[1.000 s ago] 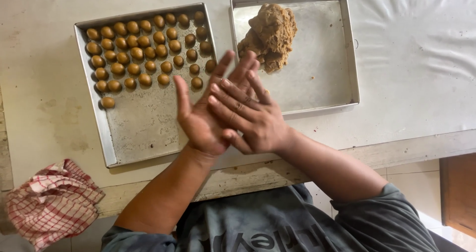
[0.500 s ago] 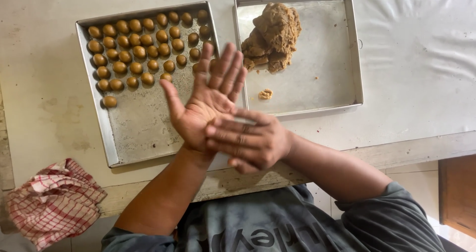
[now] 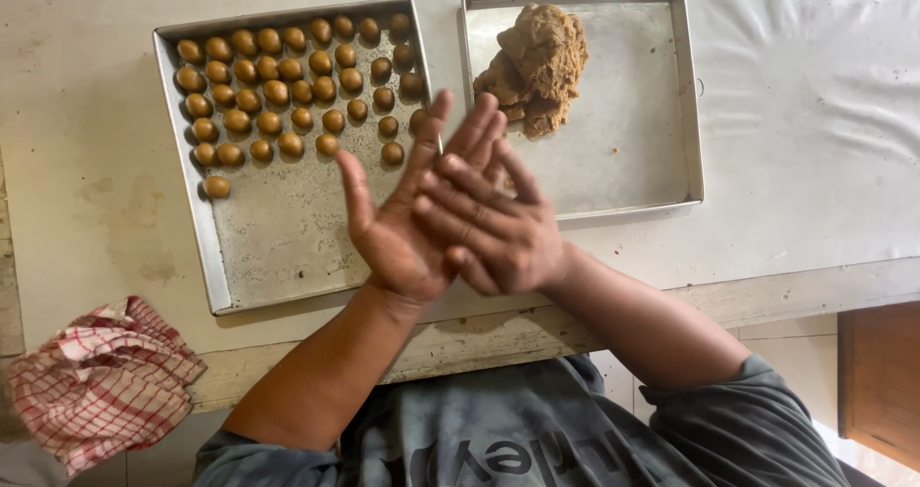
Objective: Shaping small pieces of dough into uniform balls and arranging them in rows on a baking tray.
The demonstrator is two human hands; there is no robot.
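My left hand [image 3: 393,233] is held palm up with its fingers spread, above the gap between two metal trays. My right hand [image 3: 503,233] lies flat across its palm, fingers stretched toward the left fingertips. Whatever may be between the palms is hidden. The left tray [image 3: 287,228] holds several rows of small brown dough balls [image 3: 278,92] in its far half; its near half is bare. On the right tray [image 3: 632,161] sits a rough lump of brown dough [image 3: 539,63] at the far left corner.
Both trays rest on a pale table [image 3: 86,199], with a white sheet [image 3: 815,113] under the right tray. A red-and-white checked cloth [image 3: 101,382] lies crumpled at the near left edge. A wooden piece [image 3: 877,382] stands at the lower right.
My right hand slid back toward the left wrist, then forward again along the left palm. A small dough crumb seen on the right tray half a second ago is now behind my hands.
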